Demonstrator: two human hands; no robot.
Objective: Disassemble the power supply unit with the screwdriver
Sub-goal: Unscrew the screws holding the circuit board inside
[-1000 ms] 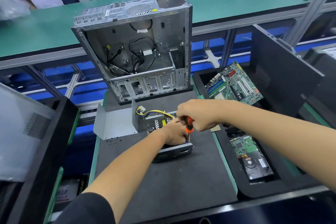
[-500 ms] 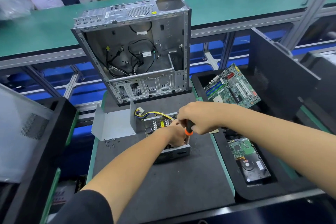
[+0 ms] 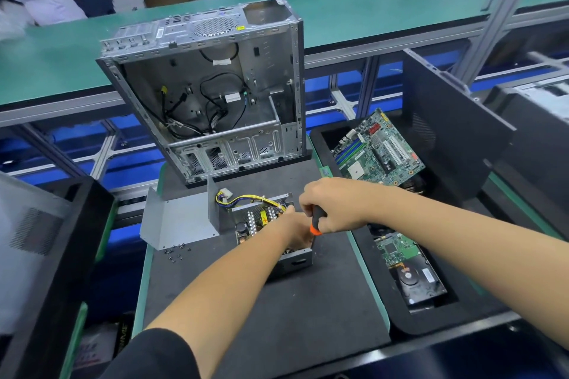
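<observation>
Right hand (image 3: 334,206) grips an orange-and-black screwdriver (image 3: 316,220) upright over the opened power supply unit (image 3: 264,224) on the dark mat (image 3: 277,311) — left hand (image 3: 295,232) rests on it, grip unclear.

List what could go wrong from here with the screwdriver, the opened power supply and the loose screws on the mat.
1. The left hand rests on the power supply unit right beside the screwdriver gripped by the right hand; a slip could jab the fingers.
2. The exposed board is under the tip; a slip may gouge components.
3. The loose screws lie unboxed on the mat near its edge and could roll off.
</observation>
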